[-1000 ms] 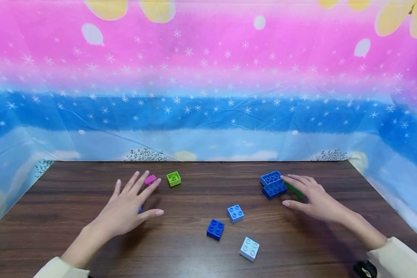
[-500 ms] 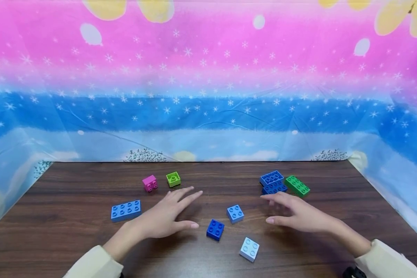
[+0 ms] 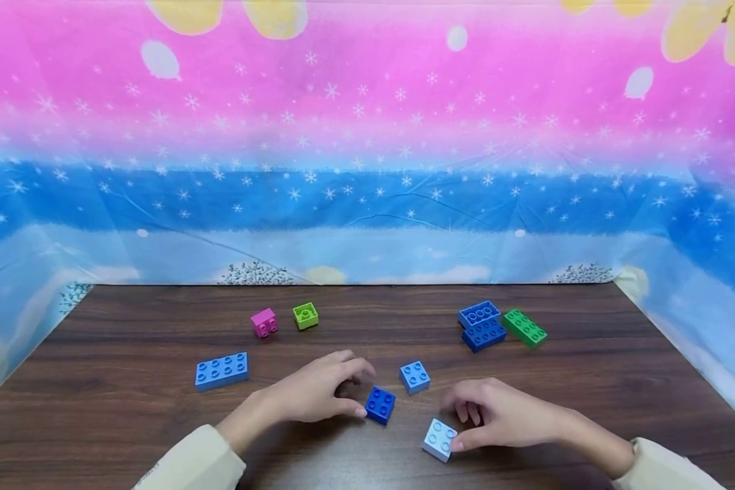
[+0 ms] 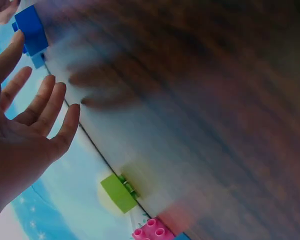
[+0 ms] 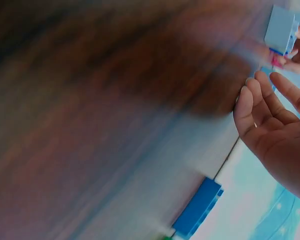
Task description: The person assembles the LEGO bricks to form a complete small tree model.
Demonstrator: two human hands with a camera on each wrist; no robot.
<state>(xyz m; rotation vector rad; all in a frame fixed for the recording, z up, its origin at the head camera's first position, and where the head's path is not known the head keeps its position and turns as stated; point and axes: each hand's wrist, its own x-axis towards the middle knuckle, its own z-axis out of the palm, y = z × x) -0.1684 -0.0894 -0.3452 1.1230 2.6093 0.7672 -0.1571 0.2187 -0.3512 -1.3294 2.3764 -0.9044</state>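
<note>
On the brown table [image 3: 128,340], the dark blue four-stud brick [image 3: 380,405] lay by the thumb of the left hand [image 3: 315,389], its fingers loosely spread, and the pale blue brick [image 3: 438,439] by that of the right hand [image 3: 503,416], its fingers loosely bent.

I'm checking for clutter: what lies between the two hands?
Between left hand and right hand, the head view shows a dark blue brick, a mid-blue brick and a pale blue brick.

No lettering, numbers or signs are readable.
</note>
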